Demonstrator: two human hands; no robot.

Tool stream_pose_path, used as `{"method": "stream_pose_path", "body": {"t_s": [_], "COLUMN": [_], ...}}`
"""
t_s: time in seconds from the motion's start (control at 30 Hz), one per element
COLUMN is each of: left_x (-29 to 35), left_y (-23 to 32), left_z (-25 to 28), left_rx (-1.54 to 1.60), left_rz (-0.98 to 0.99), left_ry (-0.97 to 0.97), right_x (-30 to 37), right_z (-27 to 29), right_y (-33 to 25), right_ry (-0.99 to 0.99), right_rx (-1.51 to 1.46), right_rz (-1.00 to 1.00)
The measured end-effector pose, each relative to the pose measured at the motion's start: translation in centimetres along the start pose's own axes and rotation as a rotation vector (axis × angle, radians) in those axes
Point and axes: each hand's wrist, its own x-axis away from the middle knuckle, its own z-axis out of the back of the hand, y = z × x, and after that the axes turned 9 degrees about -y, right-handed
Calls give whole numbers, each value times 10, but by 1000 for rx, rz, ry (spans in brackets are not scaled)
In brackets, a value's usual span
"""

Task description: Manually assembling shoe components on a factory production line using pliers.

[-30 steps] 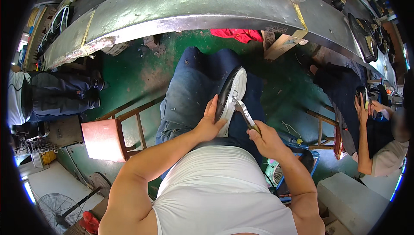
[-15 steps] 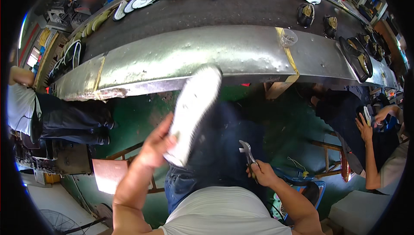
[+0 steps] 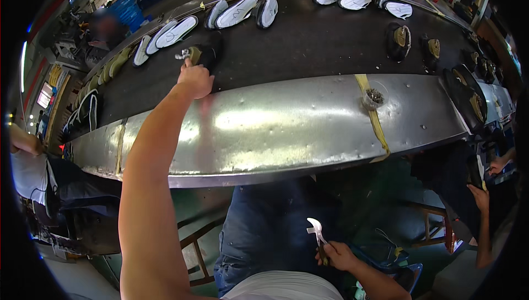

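My left arm reaches far out over the dark conveyor belt [image 3: 308, 41]. Closed at the heel end of a black shoe [image 3: 208, 57], my left hand [image 3: 195, 81] partly hides it; an olive shoe last and a shiny metal piece show at its opening. The shoe stands on the belt, its toe slightly blurred. Low over my lap, my right hand [image 3: 336, 256] is wrapped round the dark handles of metal lasting pincers [image 3: 317, 231], whose head points up and away from me.
A dented metal ledge [image 3: 286, 112] runs before the belt, bearing a clear cup [image 3: 373, 99] of small bits. Several white-soled shoes [image 3: 237, 12] line the belt's far side; dark shoes [image 3: 398, 41] stand at right. Other people sit at left and right, one hand [image 3: 479, 196] showing.
My left hand has carried the shoe from above my lap forward to the belt, turning its white underside out of sight. The right hand still holds the pincers low.
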Motion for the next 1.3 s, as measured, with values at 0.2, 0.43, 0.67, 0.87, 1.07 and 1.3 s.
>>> {"method": "stream_pose_path", "body": {"t_s": [0.2, 0.43, 0.67, 0.87, 1.07, 1.3], "left_x": [-32, -165, -248, -253, -156, 101], "left_y": [25, 95, 148, 127, 98, 109], "left_z": [9, -3, 6, -10, 13, 48], "left_rx": [-46, 715, 1227, 1227, 1747, 2311], "left_rz": [-192, 247, 430, 439, 206, -183], "left_ry": [322, 159, 122, 77, -156, 17], "right_x": [-23, -50, -54, -55, -43, -18], "right_z": [19, 33, 41, 26, 27, -1], "right_y": [-7, -32, -54, -71, -23, 3], "right_ry": [-22, -82, -25, 41, -60, -22], "right_rx": [-166, -251, -261, -258, -243, -217], "right_rz": [38, -3, -85, 28, -66, -90]}}
